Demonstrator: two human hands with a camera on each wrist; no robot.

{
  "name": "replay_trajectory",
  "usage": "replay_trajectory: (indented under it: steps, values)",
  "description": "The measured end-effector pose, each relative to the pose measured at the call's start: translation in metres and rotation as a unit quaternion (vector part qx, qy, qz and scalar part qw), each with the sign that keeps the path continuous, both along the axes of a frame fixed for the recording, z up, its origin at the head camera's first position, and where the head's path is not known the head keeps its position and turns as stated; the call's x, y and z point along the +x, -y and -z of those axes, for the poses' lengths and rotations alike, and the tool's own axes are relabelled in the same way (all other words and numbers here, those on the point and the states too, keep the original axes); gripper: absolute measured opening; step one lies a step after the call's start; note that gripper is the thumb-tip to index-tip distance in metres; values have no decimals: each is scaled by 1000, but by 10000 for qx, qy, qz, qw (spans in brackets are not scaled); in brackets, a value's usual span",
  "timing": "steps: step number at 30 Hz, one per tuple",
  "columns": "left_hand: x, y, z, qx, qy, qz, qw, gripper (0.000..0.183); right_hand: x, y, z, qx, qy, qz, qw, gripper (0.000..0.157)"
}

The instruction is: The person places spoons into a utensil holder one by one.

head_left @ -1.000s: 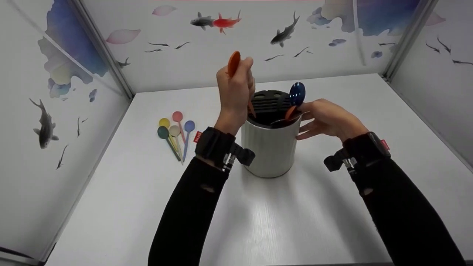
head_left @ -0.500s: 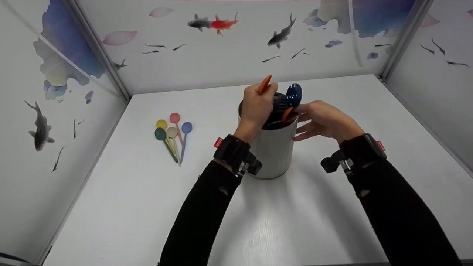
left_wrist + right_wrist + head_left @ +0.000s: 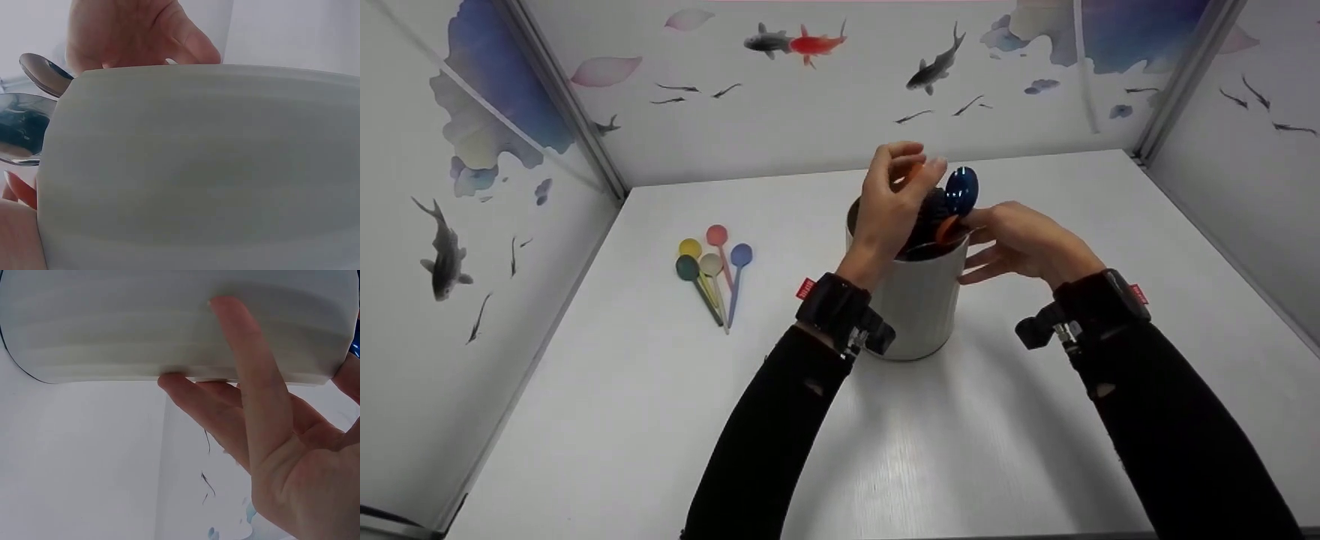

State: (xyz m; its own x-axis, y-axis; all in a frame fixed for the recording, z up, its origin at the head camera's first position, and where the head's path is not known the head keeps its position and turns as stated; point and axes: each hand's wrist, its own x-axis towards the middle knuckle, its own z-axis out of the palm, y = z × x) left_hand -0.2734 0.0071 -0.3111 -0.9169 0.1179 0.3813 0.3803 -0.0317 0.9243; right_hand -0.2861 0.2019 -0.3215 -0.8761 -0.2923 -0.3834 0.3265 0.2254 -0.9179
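Note:
A white ribbed utensil canister (image 3: 919, 311) with a black insert stands upright on the table. Over its mouth my left hand (image 3: 885, 214) has its fingers spread loosely, and the tip of an orange spoon (image 3: 914, 172) shows between thumb and fingers. The left wrist view has this hand (image 3: 135, 34) beyond the rim, thumb apart. Straight fingers of my right hand (image 3: 1027, 240) touch the canister's right wall, with the thumb up at the rim. Beside that thumb, a shiny blue spoon (image 3: 961, 191) and another orange spoon (image 3: 948, 229) stick out of the canister.
Left of the canister, several small coloured spoons lie fanned on the white table (image 3: 622, 420): dark green (image 3: 688, 268), yellow (image 3: 690, 248), pink (image 3: 717, 235), beige (image 3: 710, 264) and blue (image 3: 742, 255). Walls printed with fish (image 3: 932, 69) enclose the table's back and sides.
My left hand has moved right over the canister, lowering the orange spoon into it, and its fingers have since loosened and spread. My right hand stays against the canister.

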Motion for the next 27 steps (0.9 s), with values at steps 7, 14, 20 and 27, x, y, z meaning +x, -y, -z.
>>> replay_trajectory:
  steps: [7, 14, 20, 27]
  values:
    - [2, 3, -2, -380, -14, -45, 9993, 70, 0, 0, 0, -5, 32, 66, 10000, 47]
    - [0, 9, -4, -386, 33, -159, 9991, 75, 0, -1, 0, 72, -2, 43, 10000, 47]
    - [-4, 23, -6, -515, -11, -251, 9984, 75, -1, -2, 0, 125, -34, 23, 9999, 47]
    - [-13, 62, -14, -884, -402, -703, 9928, 74, -1, -1, 0, 12, 27, 52, 10000, 45]
